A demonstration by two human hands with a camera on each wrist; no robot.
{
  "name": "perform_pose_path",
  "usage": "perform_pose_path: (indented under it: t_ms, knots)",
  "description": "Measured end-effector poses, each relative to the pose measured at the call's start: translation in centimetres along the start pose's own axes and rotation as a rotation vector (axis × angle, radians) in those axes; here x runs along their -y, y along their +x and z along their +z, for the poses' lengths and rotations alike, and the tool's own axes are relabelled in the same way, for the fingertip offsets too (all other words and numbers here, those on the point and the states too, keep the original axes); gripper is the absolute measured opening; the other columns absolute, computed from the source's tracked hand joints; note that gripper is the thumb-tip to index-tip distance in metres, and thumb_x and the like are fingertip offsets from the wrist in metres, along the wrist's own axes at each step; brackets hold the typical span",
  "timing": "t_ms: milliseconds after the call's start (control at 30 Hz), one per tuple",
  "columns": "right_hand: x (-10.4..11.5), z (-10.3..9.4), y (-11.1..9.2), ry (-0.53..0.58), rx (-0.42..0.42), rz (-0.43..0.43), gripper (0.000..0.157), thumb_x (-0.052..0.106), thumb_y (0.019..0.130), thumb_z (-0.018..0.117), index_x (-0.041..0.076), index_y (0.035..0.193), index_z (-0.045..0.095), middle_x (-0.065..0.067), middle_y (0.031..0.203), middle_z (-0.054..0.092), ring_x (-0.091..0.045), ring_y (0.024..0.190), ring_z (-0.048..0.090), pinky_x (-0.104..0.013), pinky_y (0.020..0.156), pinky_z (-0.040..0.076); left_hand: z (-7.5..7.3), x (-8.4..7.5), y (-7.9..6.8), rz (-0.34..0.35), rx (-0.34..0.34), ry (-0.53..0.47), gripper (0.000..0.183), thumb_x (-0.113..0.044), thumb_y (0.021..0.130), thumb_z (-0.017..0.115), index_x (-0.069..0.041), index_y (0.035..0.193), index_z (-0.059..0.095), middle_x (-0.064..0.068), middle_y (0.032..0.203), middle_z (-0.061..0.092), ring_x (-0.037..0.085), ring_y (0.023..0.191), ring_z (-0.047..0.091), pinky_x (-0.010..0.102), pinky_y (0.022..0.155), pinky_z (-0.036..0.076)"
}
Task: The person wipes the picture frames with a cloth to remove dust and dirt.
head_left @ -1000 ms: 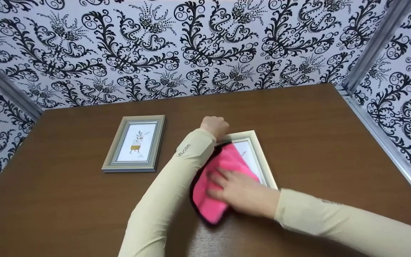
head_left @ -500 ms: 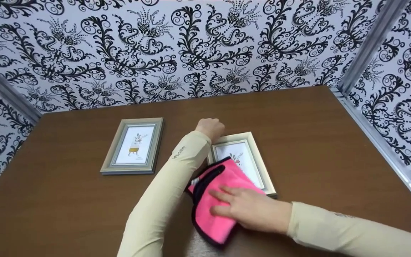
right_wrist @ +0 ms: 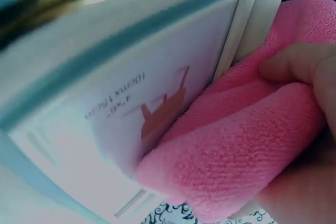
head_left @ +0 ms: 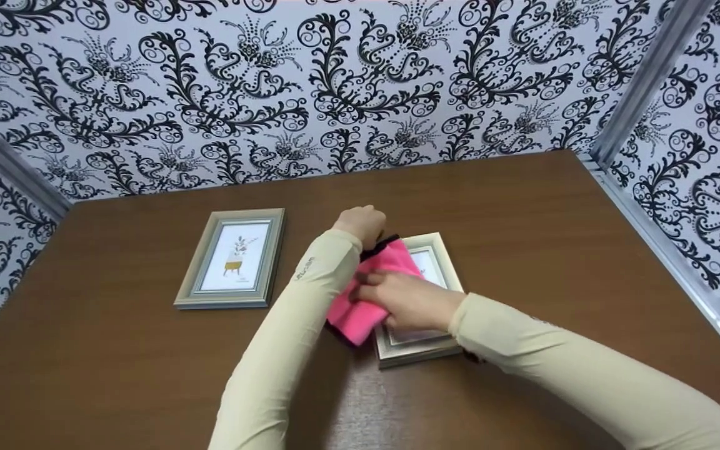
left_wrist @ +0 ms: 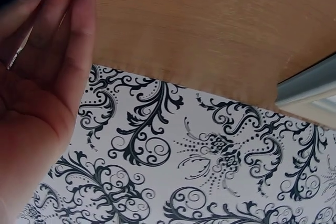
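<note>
A cream picture frame [head_left: 447, 262] with a printed picture behind its pane lies partly under my right hand [head_left: 407, 300]. That hand grips a pink cloth [head_left: 360, 315] with dark edging and presses it onto the frame's left side. In the right wrist view the cloth [right_wrist: 236, 145] is bunched in folds between thumb and fingers, against the pane. My left hand [head_left: 362, 225] holds the frame at its upper left corner, its fingertips hidden in the head view. The left wrist view shows the left hand's fingers [left_wrist: 73, 45] bent up under the dark cloth edge.
A second picture frame [head_left: 232, 259], with a vase drawing, lies to the left on the brown wooden table [head_left: 116, 362]. Black-and-white patterned walls [head_left: 272, 81] stand behind and at both sides, with metal rails [head_left: 635, 81] at the corners.
My right hand has moved the cloth up and left over the picture frame, after a stroke lower down. The frame's lower edge now shows. The left hand stays at the upper left corner.
</note>
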State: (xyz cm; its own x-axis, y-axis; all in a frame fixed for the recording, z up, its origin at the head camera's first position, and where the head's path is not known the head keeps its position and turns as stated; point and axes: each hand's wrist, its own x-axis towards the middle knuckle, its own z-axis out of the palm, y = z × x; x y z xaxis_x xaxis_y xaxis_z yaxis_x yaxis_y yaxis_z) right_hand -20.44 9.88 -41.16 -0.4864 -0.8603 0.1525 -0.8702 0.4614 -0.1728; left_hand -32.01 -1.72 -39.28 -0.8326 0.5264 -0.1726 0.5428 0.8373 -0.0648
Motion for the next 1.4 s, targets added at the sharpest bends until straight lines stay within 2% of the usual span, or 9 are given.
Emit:
perform_pose_path:
  t_ms: [200, 300, 400, 600, 900, 1033, 1167, 1300, 1400]
  knots:
    - [0.6, -1.2, -1.4, 0.057, 0.006, -0.063, 0.049, -0.006, 0.073, 0.064, 0.008, 0.12, 0.063, -0.011, 0.123, 0.06, -0.027, 0.119, 0.053, -0.038, 0.1, 0.041, 0.3, 0.5, -0.5, 0.027, 0.031, -0.064, 0.012, -0.014, 0.09, 0.062, -0.008, 0.08, 0.065, 0.015, 0.103, 0.066, 0.033, 0.096, 0.063, 0.049, 0.078, 0.053]
    - [0.6, -2.5, -2.4, 0.15, 0.012, -0.087, 0.05, -0.009, 0.075, 0.06, 0.009, 0.121, 0.063, -0.008, 0.126, 0.061, -0.025, 0.12, 0.053, -0.038, 0.099, 0.042, 0.4, 0.7, -0.6, 0.036, 0.023, -0.077, 0.014, -0.015, 0.088, 0.065, -0.009, 0.076, 0.065, 0.014, 0.101, 0.067, 0.032, 0.094, 0.063, 0.049, 0.077, 0.052]
    - [0.2, -4.0, -3.5, 0.253, 0.007, -0.077, 0.056, -0.015, 0.074, 0.056, 0.01, 0.124, 0.061, -0.006, 0.128, 0.06, -0.025, 0.12, 0.054, -0.039, 0.099, 0.042, 0.5, 0.9, -0.6, 0.029, -0.006, -0.059, 0.008, -0.013, 0.087, 0.065, -0.01, 0.081, 0.069, 0.014, 0.102, 0.067, 0.033, 0.094, 0.064, 0.049, 0.077, 0.053]
    - [-1.7, -6.9, -5.9, 0.328, -0.118, 0.003, 0.066, -0.02, 0.069, 0.053, 0.011, 0.127, 0.06, -0.005, 0.126, 0.062, -0.028, 0.113, 0.058, -0.043, 0.095, 0.046, 0.9, 1.4, -0.6, -0.02, -0.082, -0.04, 0.012, -0.009, 0.089, 0.062, -0.007, 0.093, 0.073, 0.016, 0.104, 0.067, 0.036, 0.095, 0.064, 0.051, 0.076, 0.053]
    - [-3.9, -9.2, -8.2, 0.299, -0.281, 0.046, 0.058, -0.016, 0.076, 0.057, 0.013, 0.125, 0.062, -0.002, 0.123, 0.063, -0.022, 0.112, 0.059, -0.038, 0.095, 0.045, 1.1, 1.9, -1.0, -0.03, -0.133, -0.093, 0.009, -0.006, 0.086, 0.065, -0.005, 0.089, 0.073, 0.019, 0.1, 0.067, 0.038, 0.092, 0.065, 0.053, 0.074, 0.053]
    - [-4.4, -8.9, -8.2, 0.299, -0.302, 0.046, 0.051, -0.014, 0.08, 0.058, 0.013, 0.124, 0.063, -0.001, 0.122, 0.064, -0.021, 0.111, 0.06, -0.034, 0.095, 0.045, 1.0, 1.8, -3.5, -0.021, -0.237, -0.044, 0.009, -0.004, 0.085, 0.064, -0.003, 0.088, 0.072, 0.018, 0.093, 0.068, 0.038, 0.082, 0.066, 0.052, 0.066, 0.054]
    - [-4.8, -8.8, -7.8, 0.302, -0.307, 0.052, 0.048, -0.013, 0.081, 0.06, 0.011, 0.122, 0.063, -0.002, 0.12, 0.065, -0.023, 0.11, 0.061, -0.037, 0.095, 0.046, 1.3, 0.9, -8.2, 0.058, -0.327, 0.01, 0.005, -0.007, 0.083, 0.067, -0.003, 0.08, 0.069, 0.014, 0.079, 0.066, 0.033, 0.069, 0.065, 0.047, 0.055, 0.054]
    - [-5.3, -9.0, -6.9, 0.305, -0.305, 0.048, 0.047, -0.011, 0.079, 0.065, 0.009, 0.122, 0.064, -0.005, 0.118, 0.066, -0.025, 0.108, 0.062, -0.041, 0.092, 0.048, 2.9, -0.6, -13.1, 0.186, -0.344, 0.052, 0.006, -0.009, 0.077, 0.071, -0.007, 0.077, 0.066, 0.007, 0.072, 0.061, 0.024, 0.062, 0.06, 0.038, 0.048, 0.051]
    - [-5.6, -9.3, -5.6, 0.307, -0.307, 0.038, 0.044, -0.007, 0.079, 0.069, 0.007, 0.12, 0.064, -0.007, 0.116, 0.067, -0.027, 0.106, 0.063, -0.042, 0.091, 0.048, 3.9, -1.9, -15.9, 0.251, -0.339, 0.025, 0.013, -0.013, 0.077, 0.073, -0.007, 0.086, 0.067, 0.008, 0.083, 0.063, 0.022, 0.069, 0.061, 0.035, 0.05, 0.052]
